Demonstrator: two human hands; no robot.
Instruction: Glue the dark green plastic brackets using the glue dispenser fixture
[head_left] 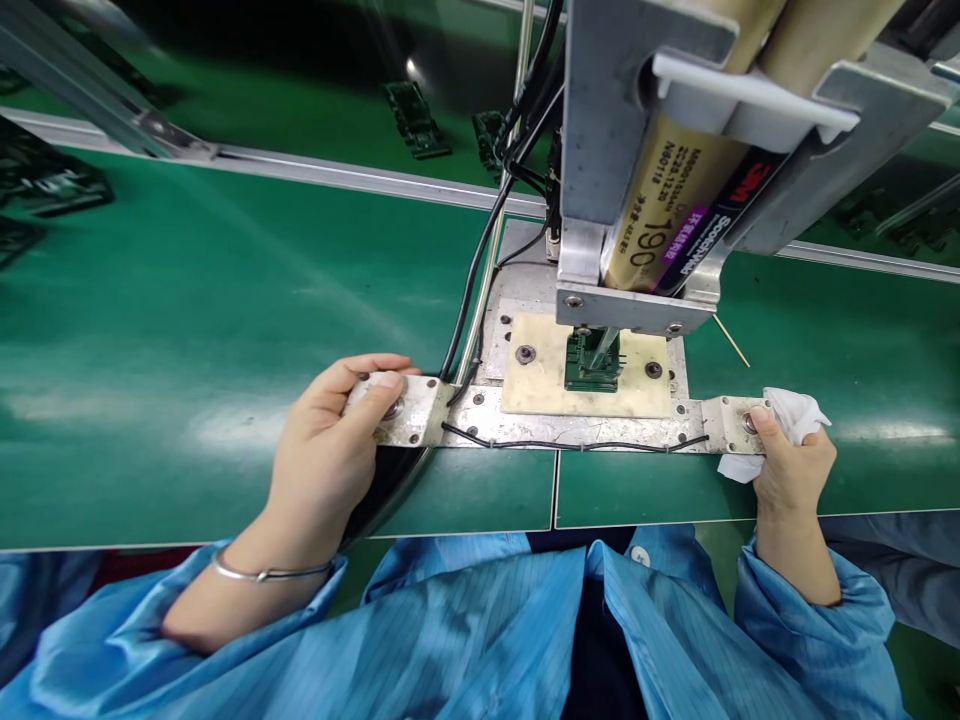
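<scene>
The green circuit board (pixel 579 378) sits in the middle of a pale plate (pixel 540 390), which has a bolt (pixel 526 354) at nine o'clock of the board and another at three, presumably to keep the plate fixed on the metal base (pixel 480 420). A clear nozzle (pixel 604 346) comes down over the board; whether it touches cannot be told. The gold cartridge (pixel 637 210) above, at one o'clock, leans in a metal holder (pixel 600 150), seemingly so that its outlet lines up with the board.

At nine o'clock, the person's left hand (pixel 322 450) wraps the left button block (pixel 427 415), thumb on top over the button, fingers curled around the far edge. At four o'clock, the right hand (pixel 796 465) pinches a white tissue (pixel 799 412) against the right button block (pixel 726 425), its thumb on the button's edge. How hard either thumb presses cannot be told. The blocks stand at opposite ends of the base, likely to hold both hands well apart from the nozzle. A thin wooden stick (pixel 732 341) lies at three o'clock.
</scene>
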